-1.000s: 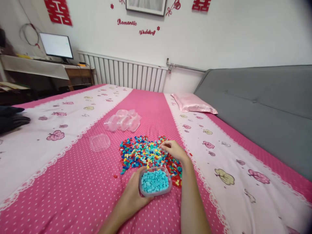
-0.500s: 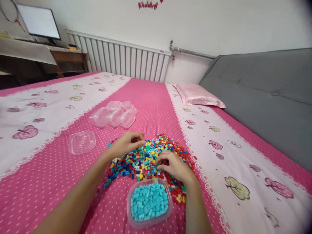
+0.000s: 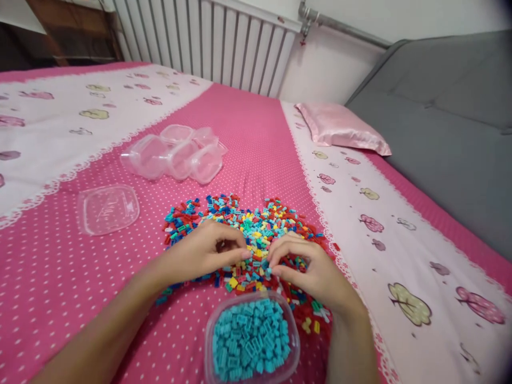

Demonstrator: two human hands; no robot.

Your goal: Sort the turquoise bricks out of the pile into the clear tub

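Note:
A spread of small plastic building bricks (image 3: pixel 256 229) in many colours lies on the bed. My left hand (image 3: pixel 214 248) is over the pile's left half, thumb and fingers pinched together; whatever is between the tips is too small to make out. Just to the right, my right hand (image 3: pixel 316 266) pinches what looks like a light-blue brick (image 3: pixel 268 271) between thumb and forefinger, low over the pile. In front of both hands stands a clear plastic tub (image 3: pixel 296 349), filled with turquoise bricks (image 3: pixel 250 338).
Several clear empty containers (image 3: pixel 180 154) lie clustered farther back on the pink dotted bedspread (image 3: pixel 248 122). A clear lid (image 3: pixel 108 209) rests flat to the left. Beyond are a pink pillow (image 3: pixel 342 125), a grey headboard (image 3: pixel 440 96) and a white radiator (image 3: pixel 224 48).
The view has tilted down and come closer. My left hand has drawn back toward the near part of the pile, and both hands are nearer each other.

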